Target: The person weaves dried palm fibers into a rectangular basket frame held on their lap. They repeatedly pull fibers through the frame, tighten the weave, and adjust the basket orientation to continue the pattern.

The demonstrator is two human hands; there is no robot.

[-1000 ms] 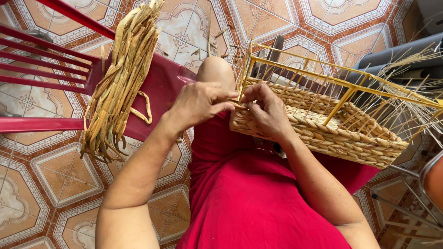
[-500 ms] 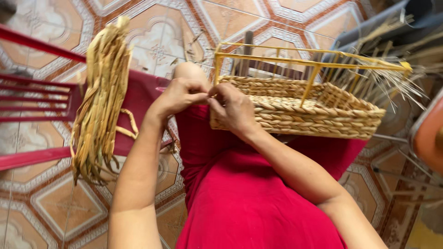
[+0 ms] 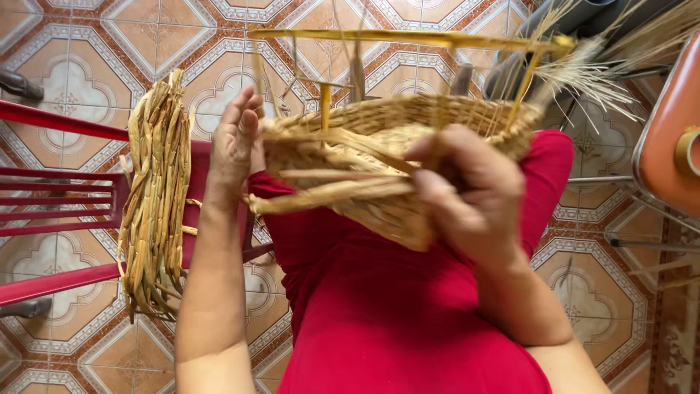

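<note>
A half-woven straw basket (image 3: 386, 138) on a yellow wire frame (image 3: 408, 38) is tipped up over my lap, its end turned toward me. My right hand (image 3: 467, 197) grips the near side of the basket, fingers curled over loose flat straw strands (image 3: 328, 193) that stick out to the left. My left hand (image 3: 235, 138) is pressed flat against the basket's left end, fingers straight and pointing up. I wear red clothing (image 3: 394, 314). Thin loose straw ends (image 3: 583, 73) fan out from the far right corner.
A thick bundle of dried straw strips (image 3: 154, 197) hangs over a red plastic chair (image 3: 58, 182) at my left. Patterned tiles (image 3: 87, 58) cover the floor. An orange seat with metal legs (image 3: 671, 131) stands at the right, grey pipes (image 3: 583, 14) at the top right.
The basket has been lifted off my lap and tilted end-on toward me. My right hand shifted to grip its near side; my left hand opened flat against its left end.
</note>
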